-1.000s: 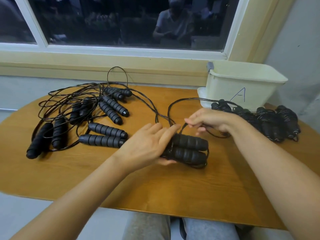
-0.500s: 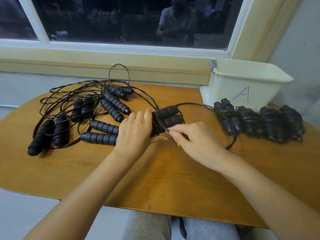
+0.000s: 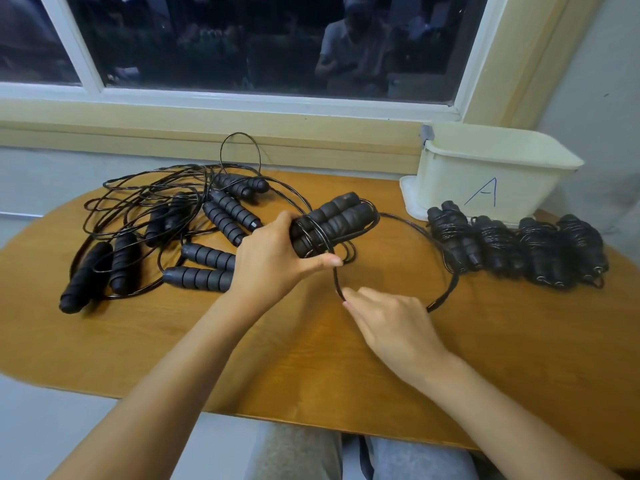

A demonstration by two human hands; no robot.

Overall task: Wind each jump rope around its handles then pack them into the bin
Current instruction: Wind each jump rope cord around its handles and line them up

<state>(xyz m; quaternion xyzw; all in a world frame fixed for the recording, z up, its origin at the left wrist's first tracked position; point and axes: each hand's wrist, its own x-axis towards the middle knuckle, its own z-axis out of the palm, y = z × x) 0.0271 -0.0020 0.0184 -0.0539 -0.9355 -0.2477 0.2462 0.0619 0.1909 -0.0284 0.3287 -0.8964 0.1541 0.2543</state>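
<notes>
The rounded wooden surface (image 3: pixel 381 375) bears a tangle of unwound jump ropes (image 3: pixel 207 258) on its left half and a row of four wound bundles (image 3: pixel 519 247) at the right. Just behind the bundles stands a cream bin (image 3: pixel 446 181) marked "A". A loose cord loop (image 3: pixel 446 292) lies near the middle.

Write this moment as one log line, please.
left hand grips handle pair | right hand pinches cord | wound ropes beside bin

Two black foam handles (image 3: pixel 332 225) were paired, cord (image 3: pixel 446 268) partly wound around them, between a tangled pile of ropes (image 3: pixel 173 230) and four wound bundles (image 3: pixel 516 247) beside the cream bin (image 3: pixel 485 174).
</notes>
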